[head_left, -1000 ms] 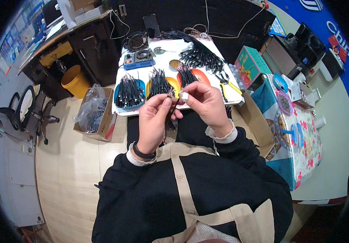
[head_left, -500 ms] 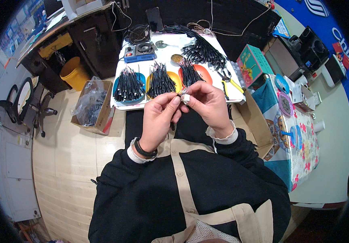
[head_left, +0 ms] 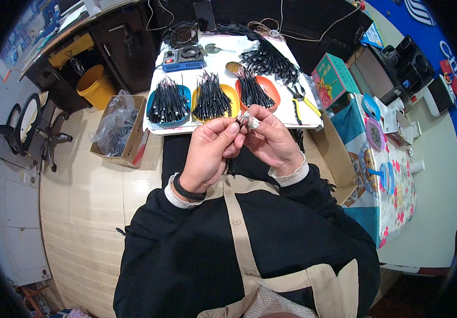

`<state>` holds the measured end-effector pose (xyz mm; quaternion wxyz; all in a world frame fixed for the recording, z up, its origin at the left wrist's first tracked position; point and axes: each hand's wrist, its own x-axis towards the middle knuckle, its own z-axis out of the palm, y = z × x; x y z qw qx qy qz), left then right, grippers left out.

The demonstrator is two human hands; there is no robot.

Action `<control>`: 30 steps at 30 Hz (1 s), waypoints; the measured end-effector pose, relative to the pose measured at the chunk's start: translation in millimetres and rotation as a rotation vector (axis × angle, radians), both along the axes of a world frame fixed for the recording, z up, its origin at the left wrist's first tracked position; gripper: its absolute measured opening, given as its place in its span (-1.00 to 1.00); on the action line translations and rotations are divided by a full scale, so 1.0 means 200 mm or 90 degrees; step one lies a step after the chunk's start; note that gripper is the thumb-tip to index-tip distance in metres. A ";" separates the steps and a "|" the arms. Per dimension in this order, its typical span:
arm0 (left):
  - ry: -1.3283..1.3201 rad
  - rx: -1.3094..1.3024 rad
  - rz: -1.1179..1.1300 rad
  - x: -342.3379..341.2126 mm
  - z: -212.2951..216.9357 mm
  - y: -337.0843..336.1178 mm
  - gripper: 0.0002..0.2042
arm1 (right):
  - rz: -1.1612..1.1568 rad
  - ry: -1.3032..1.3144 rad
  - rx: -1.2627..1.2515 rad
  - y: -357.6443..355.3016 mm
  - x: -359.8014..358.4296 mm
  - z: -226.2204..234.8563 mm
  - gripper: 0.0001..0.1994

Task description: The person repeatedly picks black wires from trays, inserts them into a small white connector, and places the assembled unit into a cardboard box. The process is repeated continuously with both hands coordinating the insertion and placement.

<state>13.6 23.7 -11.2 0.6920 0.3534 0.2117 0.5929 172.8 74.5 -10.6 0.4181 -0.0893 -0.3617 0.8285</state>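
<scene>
My left hand [head_left: 207, 151] is closed in a pinch on a short black cable [head_left: 231, 166], whose lower end hangs beneath the fingers. At the cable's top, thin reddish wire ends [head_left: 240, 120] show between my two hands. My right hand [head_left: 277, 142] pinches at these wire ends with thumb and forefinger. A white scrap [head_left: 252, 123], like tape or tissue, covers its thumb tip. Just beyond the hands, bunches of black cables lie in a blue tray [head_left: 189, 95], a yellow tray [head_left: 234, 95] and an orange tray [head_left: 276, 95].
A blue heating device [head_left: 184, 63] and a small round dish [head_left: 233, 68] sit behind the trays on the white table [head_left: 223, 49]. Yellow-handled pliers [head_left: 308, 103] lie at its right edge, near a large cable bundle [head_left: 271, 61]. Cardboard boxes [head_left: 135, 132] flank the table.
The white scrap at my right thumb has turned, and reddish wire ends now show between my fingertips. Both hands stay close together in nearly the same place; the view has shifted slightly.
</scene>
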 end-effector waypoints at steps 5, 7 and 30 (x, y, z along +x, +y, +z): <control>-0.037 -0.025 -0.012 0.00 0.00 -0.01 -0.83 | -0.093 -0.027 0.097 -0.02 -0.02 -0.01 -0.88; -0.056 -0.021 -0.021 0.00 0.00 -0.01 -0.83 | -0.105 -0.002 0.116 -0.03 -0.03 -0.02 -0.87; 0.159 0.052 -0.030 -0.03 -0.01 -0.04 -0.84 | 0.126 -0.043 -0.030 0.00 0.06 -0.01 -0.75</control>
